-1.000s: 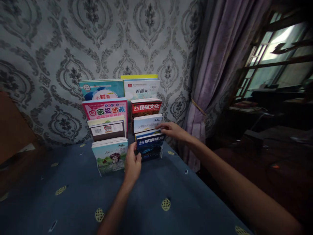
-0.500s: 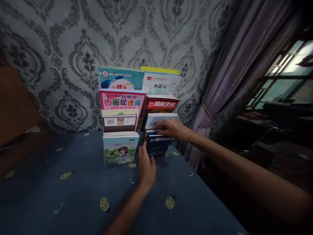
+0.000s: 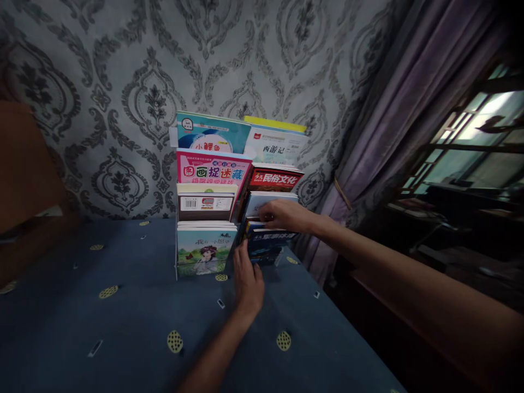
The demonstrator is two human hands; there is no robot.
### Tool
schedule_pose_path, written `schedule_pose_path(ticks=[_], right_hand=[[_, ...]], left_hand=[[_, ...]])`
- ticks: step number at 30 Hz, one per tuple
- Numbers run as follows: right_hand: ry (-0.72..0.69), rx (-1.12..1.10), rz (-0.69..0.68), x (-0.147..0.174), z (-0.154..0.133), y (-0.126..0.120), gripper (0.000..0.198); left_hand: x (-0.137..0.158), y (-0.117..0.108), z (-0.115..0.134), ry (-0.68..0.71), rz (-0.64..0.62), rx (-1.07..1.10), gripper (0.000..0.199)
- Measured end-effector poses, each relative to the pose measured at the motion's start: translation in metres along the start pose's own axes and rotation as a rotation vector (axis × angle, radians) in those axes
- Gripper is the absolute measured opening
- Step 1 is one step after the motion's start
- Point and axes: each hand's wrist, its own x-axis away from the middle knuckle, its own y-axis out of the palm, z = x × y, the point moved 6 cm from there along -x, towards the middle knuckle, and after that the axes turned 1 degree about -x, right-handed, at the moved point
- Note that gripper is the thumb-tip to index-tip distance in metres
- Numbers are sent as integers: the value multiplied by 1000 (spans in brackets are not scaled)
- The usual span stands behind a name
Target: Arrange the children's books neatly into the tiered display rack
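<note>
"Since the hands head the list, how do they stand?"

"Left hand (image 3: 249, 281), just below right of centre: fingers extended, close together, thumb set apart; fingertips at the left edge of the dark blue book (image 3: 266, 250). Right hand (image 3: 282, 214), right of centre: fingers curled, just above that book's top edge; whether they pinch anything, cannot tell."

"Dark blue book, location?"

"Right of centre, lowest of the right-hand column; standing, cover outward, pale characters along the top."

"Above it in that column?"

"Pale blue book (image 3: 254, 201), partly hidden by the right hand; red book (image 3: 274, 179); white book (image 3: 282, 144); yellow book (image 3: 278, 124) rearmost, top strip only."

"Left-hand column, centre of frame?"

"From the bottom: landscape-cover book (image 3: 207, 248); barcoded book (image 3: 200, 214); pink book (image 3: 210, 166); teal book (image 3: 213, 128)."

"Setting?"

"Blue cloth (image 3: 123, 327), yellow spotted motifs, across the lower frame. Damask wallpaper (image 3: 155, 93), upper left to upper centre. Purple curtain (image 3: 409, 109), upper right, tied back. Brown panel (image 3: 28, 164), left edge."
</note>
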Motion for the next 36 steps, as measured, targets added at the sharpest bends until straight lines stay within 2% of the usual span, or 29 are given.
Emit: schedule_pose_path(ticks=[6,10,14,24,29,33,36], right_hand=[[6,-14,-13,-4,2,0,4],[51,-101,9,-6,10,1,5],[83,-55,-51,-8,18,8,5],[5,-8,-80,0,5,2,11],[-39,-14,-63,7,12,0,11],[-51,-105,-14,16,25,-13,9],[-99,-163,47,29,30,-33,18]], left_hand=[[-1,-4,7,-6,15,-17,66],[-1,-7,6,3,21,-12,66],[-1,-7,3,2,33,-32,65],[-4,-8,2,12,13,-40,63],[-4,-5,-2,5,-5,-33,65],[-6,-4,-10,-27,-10,-44,61],[-7,-4,-13,-26,-17,-38,56]])
